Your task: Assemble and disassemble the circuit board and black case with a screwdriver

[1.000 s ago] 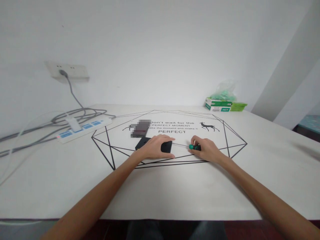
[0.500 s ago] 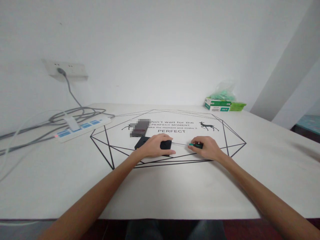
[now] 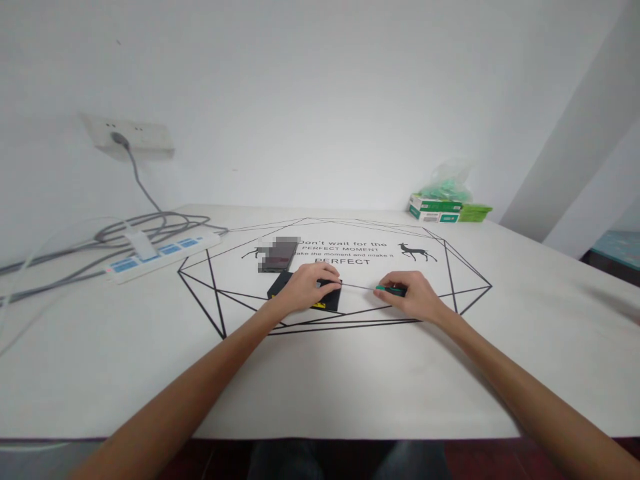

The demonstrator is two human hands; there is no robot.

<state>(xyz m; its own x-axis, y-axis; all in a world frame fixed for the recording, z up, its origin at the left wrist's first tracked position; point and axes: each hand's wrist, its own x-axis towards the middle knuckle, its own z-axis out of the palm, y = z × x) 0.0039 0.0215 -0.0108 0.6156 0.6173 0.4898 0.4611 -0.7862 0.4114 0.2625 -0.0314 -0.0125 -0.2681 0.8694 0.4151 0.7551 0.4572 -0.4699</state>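
A screwdriver with a green-and-black handle (image 3: 393, 291) lies in my right hand (image 3: 413, 293), its fingers closed round the handle. Its thin metal shaft (image 3: 357, 287) points left to a flat black box (image 3: 331, 301) with a yellow label, which lies on the table. Over the box, my left hand (image 3: 311, 287) has thumb and fingertips drawn together at the shaft's far end. The tip itself is hidden there. Just behind the box is a dark, flat object (image 3: 280, 253), partly blurred out, perhaps a phone.
The white table (image 3: 370, 380) carries printed lines, text and deer. To the left lie a power strip (image 3: 163, 257) and coiled grey cables (image 3: 150, 225). Green-and-white boxes (image 3: 435, 208) with a plastic bag (image 3: 450, 181) on top stand at the back right, by the wall.
My left thumb has come off the box's near edge and moved up to the fingertips, uncovering the yellow label. My right hand keeps its grip on the screwdriver in nearly the same place.
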